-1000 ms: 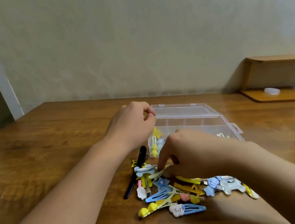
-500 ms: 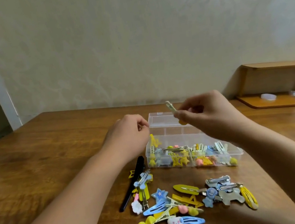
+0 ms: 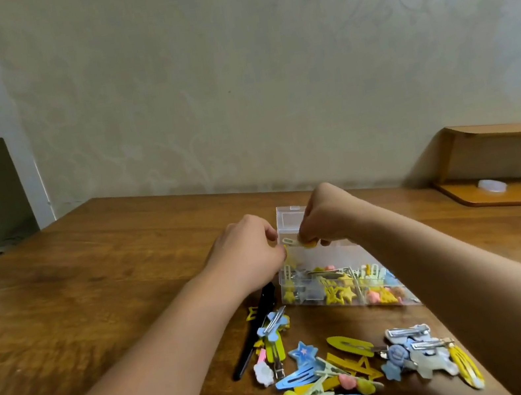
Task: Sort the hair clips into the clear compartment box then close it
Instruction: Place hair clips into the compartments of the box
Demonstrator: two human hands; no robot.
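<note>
Sorting is under way: the right hand (image 3: 326, 220) and left hand (image 3: 251, 251) both pinch a small yellow hair clip (image 3: 298, 242) over the clear plastic compartment box (image 3: 340, 301) at frame centre. Next, drop it into a matching compartment.

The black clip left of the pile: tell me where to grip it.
Pinch the black clip across its narrow width at the bare near end, coming from above on the left. It lies flat, pointing away, and other clips crowd its right side.

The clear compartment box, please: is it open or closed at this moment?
Open: the clear compartment box has its lid raised behind, with clips exposed inside.
</note>
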